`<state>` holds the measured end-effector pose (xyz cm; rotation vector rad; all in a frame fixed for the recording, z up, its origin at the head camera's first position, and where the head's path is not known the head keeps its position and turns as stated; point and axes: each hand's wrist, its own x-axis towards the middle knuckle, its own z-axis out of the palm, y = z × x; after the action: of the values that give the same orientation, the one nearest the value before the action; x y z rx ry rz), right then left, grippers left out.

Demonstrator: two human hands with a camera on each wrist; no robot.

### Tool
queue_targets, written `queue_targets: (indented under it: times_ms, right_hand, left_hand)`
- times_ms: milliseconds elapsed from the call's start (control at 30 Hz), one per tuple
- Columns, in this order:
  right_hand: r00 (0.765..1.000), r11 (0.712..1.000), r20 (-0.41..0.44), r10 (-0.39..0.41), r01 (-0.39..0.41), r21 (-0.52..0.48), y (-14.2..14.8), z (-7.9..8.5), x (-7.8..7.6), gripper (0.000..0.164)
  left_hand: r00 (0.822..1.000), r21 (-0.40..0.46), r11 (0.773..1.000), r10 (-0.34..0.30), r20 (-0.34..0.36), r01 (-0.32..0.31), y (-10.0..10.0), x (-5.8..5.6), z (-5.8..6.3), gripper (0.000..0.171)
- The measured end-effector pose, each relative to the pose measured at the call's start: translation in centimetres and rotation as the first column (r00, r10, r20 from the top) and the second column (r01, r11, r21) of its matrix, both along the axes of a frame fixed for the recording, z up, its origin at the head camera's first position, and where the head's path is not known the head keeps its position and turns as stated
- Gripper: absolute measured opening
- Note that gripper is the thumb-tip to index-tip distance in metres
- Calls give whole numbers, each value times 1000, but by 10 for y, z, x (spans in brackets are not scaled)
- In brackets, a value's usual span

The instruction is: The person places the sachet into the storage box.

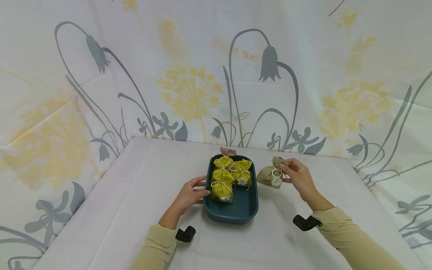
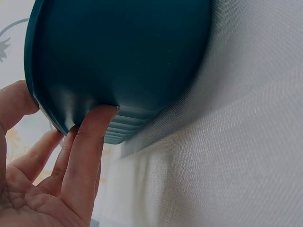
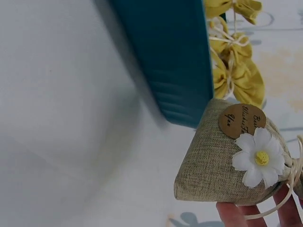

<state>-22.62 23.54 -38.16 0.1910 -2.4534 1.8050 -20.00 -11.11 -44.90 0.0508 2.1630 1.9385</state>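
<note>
A dark blue plastic tub (image 1: 236, 210) stands on the white cloth. My left hand (image 1: 189, 193) holds its left side, with digits at the rim and against the outer wall (image 2: 118, 56). Several yellow drawstring pouches (image 1: 222, 189) sit in the tub, and the top of a pinkish pouch (image 1: 228, 151) shows at its far end. To the right of the tub, my right hand (image 1: 298, 178) pinches a grey-beige drawstring pouch (image 1: 268, 176) by its gathered neck. The right wrist view shows a white flower (image 3: 258, 158) and a round brown tag (image 3: 241, 120) on this pouch.
White cloth (image 1: 152, 161) covers the table. A floral-printed curtain (image 1: 202, 56) rises behind it and along both sides. Each wrist carries a black mount, on the left (image 1: 185, 234) and on the right (image 1: 306, 222). The front right part of the tub shows bare floor.
</note>
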Motion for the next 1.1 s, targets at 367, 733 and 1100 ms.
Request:
queue_targets:
  times_ms: [367, 733, 1100]
  right_hand:
    - [999, 999, -10, 45, -46, -20, -8, 16, -1, 21]
    - [989, 990, 54, 138, -137, -24, -33, 24, 0, 25]
    - [970, 974, 85, 227, -228, 0, -57, 20, -5, 22]
  left_hand:
    - [1000, -14, 1000, 12, -1, -12, 1, 0, 1, 60]
    - [1000, -19, 1000, 10, 2, -10, 2, 3, 5, 60]
    - [1000, -11, 1000, 14, 2, -14, 1, 1, 1, 60]
